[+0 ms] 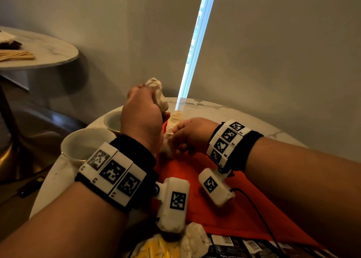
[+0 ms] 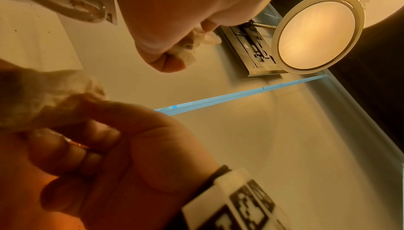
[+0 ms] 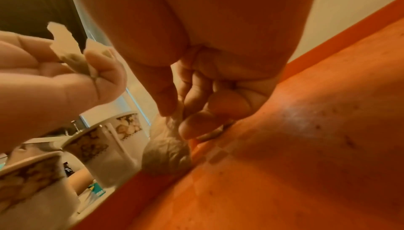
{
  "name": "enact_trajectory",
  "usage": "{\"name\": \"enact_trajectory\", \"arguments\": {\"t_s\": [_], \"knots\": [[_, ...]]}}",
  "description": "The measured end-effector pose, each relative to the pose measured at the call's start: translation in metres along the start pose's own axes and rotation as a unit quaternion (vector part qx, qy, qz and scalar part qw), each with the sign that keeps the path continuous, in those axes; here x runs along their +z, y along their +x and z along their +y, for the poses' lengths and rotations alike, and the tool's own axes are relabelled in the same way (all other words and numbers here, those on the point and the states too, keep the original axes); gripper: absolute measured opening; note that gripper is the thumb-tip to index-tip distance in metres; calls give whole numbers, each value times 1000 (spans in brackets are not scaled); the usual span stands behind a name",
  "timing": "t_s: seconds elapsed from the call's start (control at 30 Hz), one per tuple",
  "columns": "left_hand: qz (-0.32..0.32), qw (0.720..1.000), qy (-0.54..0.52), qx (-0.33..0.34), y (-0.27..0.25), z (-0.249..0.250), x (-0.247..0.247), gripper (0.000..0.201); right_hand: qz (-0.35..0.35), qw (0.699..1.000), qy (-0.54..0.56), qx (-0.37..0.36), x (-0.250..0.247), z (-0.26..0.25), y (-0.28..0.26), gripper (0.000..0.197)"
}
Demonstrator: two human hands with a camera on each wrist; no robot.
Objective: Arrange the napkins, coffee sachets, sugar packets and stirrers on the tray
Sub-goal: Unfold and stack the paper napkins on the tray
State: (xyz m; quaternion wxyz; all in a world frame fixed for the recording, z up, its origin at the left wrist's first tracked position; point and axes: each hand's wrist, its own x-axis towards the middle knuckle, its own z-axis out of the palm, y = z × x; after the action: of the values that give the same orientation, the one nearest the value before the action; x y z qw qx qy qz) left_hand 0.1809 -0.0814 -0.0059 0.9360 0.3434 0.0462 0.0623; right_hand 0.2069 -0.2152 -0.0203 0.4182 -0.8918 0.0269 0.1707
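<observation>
A crumpled napkin (image 1: 157, 93) was clutched in the left hand (image 1: 141, 117), and another napkin (image 1: 172, 128) was pinched by the right hand (image 1: 192, 133), both above the far edge of the orange tray (image 1: 224, 214). The tray's visible surface was bare. Sachets (image 1: 244, 246) and a third napkin (image 1: 195, 238) lay nearest the person, whether on the tray could not be told. Stirrers (image 1: 16, 55) remained on the other table (image 1: 52, 50). Most arranging seemed left to be done.

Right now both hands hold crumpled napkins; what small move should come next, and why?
Probably lower the right hand and lay its crumpled napkin on the orange tray: it hangs just above the tray, while the left hand grips another higher up.
</observation>
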Motion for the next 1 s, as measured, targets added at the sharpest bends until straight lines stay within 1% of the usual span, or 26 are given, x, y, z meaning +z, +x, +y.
{"name": "enact_trajectory", "arguments": {"t_s": [0.03,0.07,0.1,0.13,0.17,0.27,0.37,0.4,0.47,0.53,0.57,0.6,0.7,0.73,0.8,1.0], "knots": [[7,1000,11,-8,0,0,0,16,15,1000,-3,2,1,1,4,15],[17,999,33,7,-6,4,6,13,32,999,-7,2,2,1,8,17],[24,996,75,35,-13,7,9,12,49,999,-10,4,2,1,11,17],[28,995,87,37,-16,5,7,13,62,998,-4,7,2,1,13,16],[18,996,87,33,-14,2,5,15,68,997,16,13,2,1,14,15],[28,994,96,45,-11,0,4,19,57,994,88,25,-1,1,11,11],[32,994,93,43,-9,0,4,14,59,989,134,24,0,0,6,12],[29,995,90,43,-10,1,4,12,73,988,132,23,-1,0,6,13],[33,994,98,44,-10,0,4,10,122,989,85,13,-5,1,6,15],[30,993,102,46,-12,-1,4,7,161,986,41,-17,-10,0,1,18],[27,993,103,46,-12,-1,5,6,153,987,46,-30,-12,-2,-1,19],[26,993,103,47,-13,-2,5,7,122,990,66,-33,-13,-3,-4,19],[17,994,96,47,-13,-2,6,10,-22,990,142,3,-6,-5,-11,18],[14,994,93,47,-13,-2,6,10,-51,987,153,10,-3,-5,-11,17],[8,995,82,47,-14,-1,7,12,-68,987,147,14,3,-4,-9,16],[9,996,83,42,-14,-1,6,13,-50,988,140,45,9,-7,-4,14]]}}
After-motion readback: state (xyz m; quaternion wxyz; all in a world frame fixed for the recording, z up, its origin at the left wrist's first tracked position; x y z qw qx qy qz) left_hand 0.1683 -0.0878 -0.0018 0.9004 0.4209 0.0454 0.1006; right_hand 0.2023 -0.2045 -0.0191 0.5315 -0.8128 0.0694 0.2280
